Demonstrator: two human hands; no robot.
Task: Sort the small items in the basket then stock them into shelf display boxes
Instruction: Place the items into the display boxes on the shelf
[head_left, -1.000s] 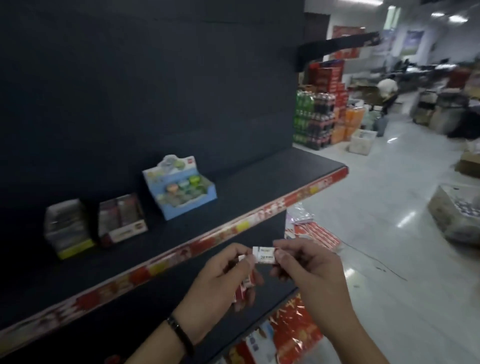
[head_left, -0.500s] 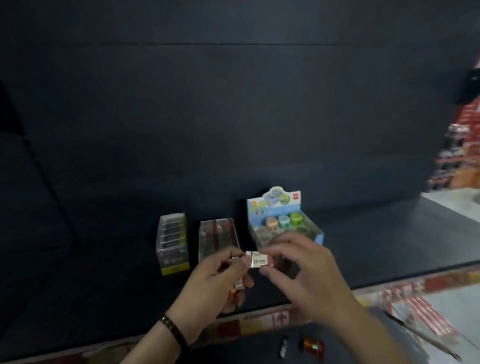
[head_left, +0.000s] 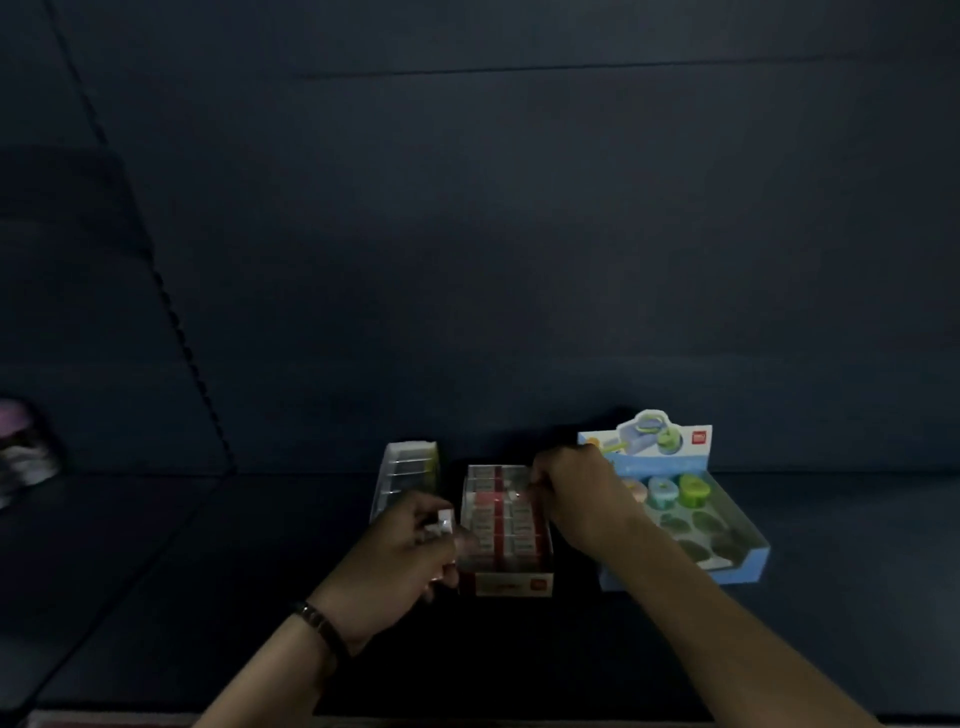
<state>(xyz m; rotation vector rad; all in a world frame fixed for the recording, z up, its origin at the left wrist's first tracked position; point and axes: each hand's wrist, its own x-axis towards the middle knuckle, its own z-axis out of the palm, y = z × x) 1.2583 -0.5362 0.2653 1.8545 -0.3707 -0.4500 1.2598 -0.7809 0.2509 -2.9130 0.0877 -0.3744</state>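
Right hand (head_left: 576, 499) has reached into the red box (head_left: 511, 583), fingers (head_left: 541, 480) pinching 1 eraser (head_left: 514, 496); left hand (head_left: 405, 551) grips spare erasers (head_left: 445, 519).

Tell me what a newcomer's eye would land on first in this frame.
The two hands stand out low in the centre against the dark shelf. The right hand reaches its fingers into the back of the red-and-white display box, and the left hand grips a small white item just left of it. Next comes the blue display box on the right, with pastel round items in its back row.
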